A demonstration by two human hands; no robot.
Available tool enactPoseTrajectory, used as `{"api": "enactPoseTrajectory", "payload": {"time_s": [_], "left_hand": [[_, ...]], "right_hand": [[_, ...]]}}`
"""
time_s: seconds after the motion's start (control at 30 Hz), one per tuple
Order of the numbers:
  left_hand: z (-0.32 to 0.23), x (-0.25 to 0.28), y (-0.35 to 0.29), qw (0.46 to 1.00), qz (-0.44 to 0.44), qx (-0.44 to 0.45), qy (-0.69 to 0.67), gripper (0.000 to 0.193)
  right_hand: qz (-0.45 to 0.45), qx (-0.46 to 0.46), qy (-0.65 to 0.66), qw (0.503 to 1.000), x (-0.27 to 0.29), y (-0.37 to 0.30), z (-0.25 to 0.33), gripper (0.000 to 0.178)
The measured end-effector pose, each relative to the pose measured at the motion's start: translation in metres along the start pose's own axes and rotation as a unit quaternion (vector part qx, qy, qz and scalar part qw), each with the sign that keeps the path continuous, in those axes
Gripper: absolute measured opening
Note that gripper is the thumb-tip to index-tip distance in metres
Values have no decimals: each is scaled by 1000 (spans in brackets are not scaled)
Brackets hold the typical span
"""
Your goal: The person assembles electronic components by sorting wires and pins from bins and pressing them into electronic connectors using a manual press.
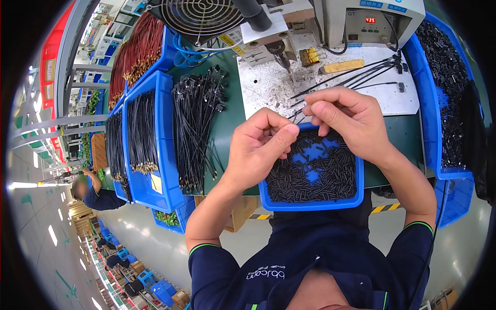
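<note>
My left hand (261, 147) is closed in a pinch above the left rim of a blue tray (312, 205). Facing it, my right hand (351, 121) has its thumb and fingers curled together over the tray's far right part. Whatever sits in either pinch is too small or hidden to make out. Thin dark cable ends show in the gap between my fingertips. The tray holds many short black tubes (310, 191), with blue bottom showing through. Beyond my right hand, several black cables (361, 75) with connectors lie across a white metal plate (258, 101).
A machine with a pointed metal tool (281, 54) stands over the plate, beside a control box (338, 26) and a fan (199, 18). Black cable bundles (199, 119) lie leftward near blue bins (168, 134). A blue bin (431, 124) of black parts flanks the right. Another person (101, 196) works far left.
</note>
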State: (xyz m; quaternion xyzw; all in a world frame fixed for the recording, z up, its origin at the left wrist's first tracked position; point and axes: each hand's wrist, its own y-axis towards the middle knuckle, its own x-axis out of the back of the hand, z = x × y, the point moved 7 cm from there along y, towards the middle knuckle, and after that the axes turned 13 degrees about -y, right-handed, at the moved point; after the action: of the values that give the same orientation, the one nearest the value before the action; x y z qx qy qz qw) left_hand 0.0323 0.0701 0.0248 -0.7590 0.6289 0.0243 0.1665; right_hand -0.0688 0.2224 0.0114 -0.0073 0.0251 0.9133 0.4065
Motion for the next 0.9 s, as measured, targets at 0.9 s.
{"api": "enactPoseTrajectory", "payload": {"time_s": [0.9], "left_hand": [[2,-4,-1,995,5,-20,93,12]], "right_hand": [[74,-11,-41,996,-3,-2,-7,15]]}}
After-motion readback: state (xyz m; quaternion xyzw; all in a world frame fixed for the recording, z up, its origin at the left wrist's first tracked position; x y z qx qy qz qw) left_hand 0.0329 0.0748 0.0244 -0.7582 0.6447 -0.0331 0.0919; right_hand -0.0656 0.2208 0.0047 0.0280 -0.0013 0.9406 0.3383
